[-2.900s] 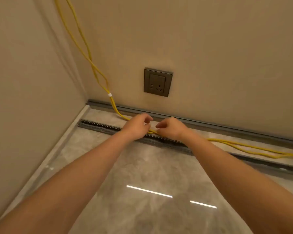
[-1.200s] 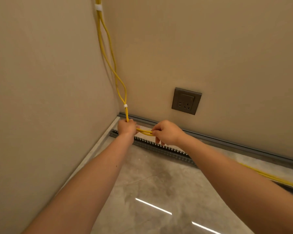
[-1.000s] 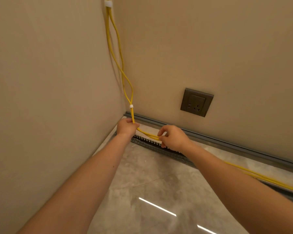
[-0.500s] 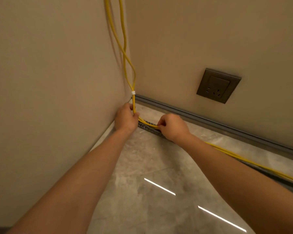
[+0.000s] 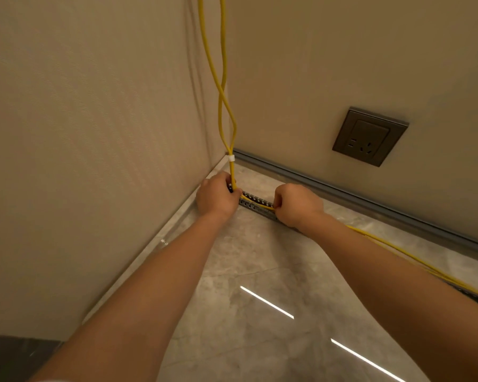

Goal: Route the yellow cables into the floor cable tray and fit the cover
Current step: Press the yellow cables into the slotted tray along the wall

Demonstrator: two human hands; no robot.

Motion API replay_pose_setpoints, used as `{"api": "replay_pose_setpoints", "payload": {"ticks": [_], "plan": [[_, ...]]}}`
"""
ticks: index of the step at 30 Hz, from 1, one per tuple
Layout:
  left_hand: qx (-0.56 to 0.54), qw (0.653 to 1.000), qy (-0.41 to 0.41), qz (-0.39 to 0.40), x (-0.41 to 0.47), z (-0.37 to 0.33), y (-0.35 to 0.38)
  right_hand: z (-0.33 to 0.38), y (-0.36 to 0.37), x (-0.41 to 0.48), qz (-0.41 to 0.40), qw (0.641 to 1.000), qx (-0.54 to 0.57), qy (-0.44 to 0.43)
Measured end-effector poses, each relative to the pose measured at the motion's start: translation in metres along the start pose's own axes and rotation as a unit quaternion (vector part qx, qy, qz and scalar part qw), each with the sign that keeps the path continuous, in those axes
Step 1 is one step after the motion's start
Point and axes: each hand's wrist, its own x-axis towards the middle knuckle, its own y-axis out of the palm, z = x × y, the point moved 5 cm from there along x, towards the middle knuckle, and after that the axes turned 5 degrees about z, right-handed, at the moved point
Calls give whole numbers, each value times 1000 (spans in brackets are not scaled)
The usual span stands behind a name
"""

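Two beige textured walls (image 5: 89, 111) meet in a corner above a glossy grey marble-look floor (image 5: 260, 326), which reflects two bright strip lights. A grey metal skirting strip (image 5: 370, 201) runs along the foot of the far wall, and a dark bronze square wall socket (image 5: 369, 136) sits above it to the right. A dark slotted floor cable tray (image 5: 255, 203) lies on the floor parallel to the skirting, its toothed edge showing between the hands and its far right end partly hidden behind the right forearm; no cover is on the stretch that shows. The thin yellow cables (image 5: 222, 86) hang down the corner, cross over each other, and are bound by a small white tie (image 5: 231, 158) just above the floor. Below the tie they bend right along the tray. The left hand (image 5: 217, 198) is curled closed around the cables at the tray's corner end. The right hand (image 5: 297, 205) pinches the same cables against the tray, near the left hand
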Motion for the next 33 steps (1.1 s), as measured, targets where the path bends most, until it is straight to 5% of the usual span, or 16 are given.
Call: {"api": "replay_pose_setpoints", "payload": {"ticks": [11,21,33], "plan": [[-200,976,-74,42,-5,5,18,-4,0,-11,23,1000,3,-6],[-360,917,-163,62,6,16,30,-1,0,-14,14,998,34,-48],[-280,951,-132,5,-10,5,28,-32,-8,-30,26,998,-11,-48]]}}
